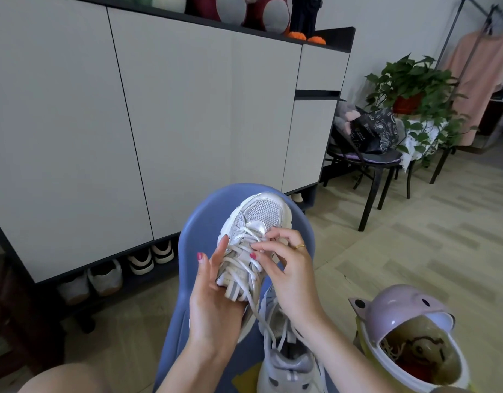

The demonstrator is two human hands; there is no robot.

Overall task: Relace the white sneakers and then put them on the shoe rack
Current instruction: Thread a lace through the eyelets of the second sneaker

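Nearest to you, at the bottom edge, lies the second white sneaker on the blue seat, with its opening toward you, probably parked there so it stays within reach while you work on the first one. Your left hand holds the other sneaker from below and from the side, fingers nearly straight along its left flank; this seems to keep the shoe tilted, toe away from you, so that the eyelets face your eyes. Your right hand pinches the white lace between thumb and fingertips near the middle eyelets, and a loose end of the lace hangs down toward the lower shoe. I judge the lacing is in progress, because several crossings look slack. The shoe rack is the open row under the white cabinet at your left, where other pairs already stand; both sneakers are well apart from it. At your right stands a small pink bin with its lid open.
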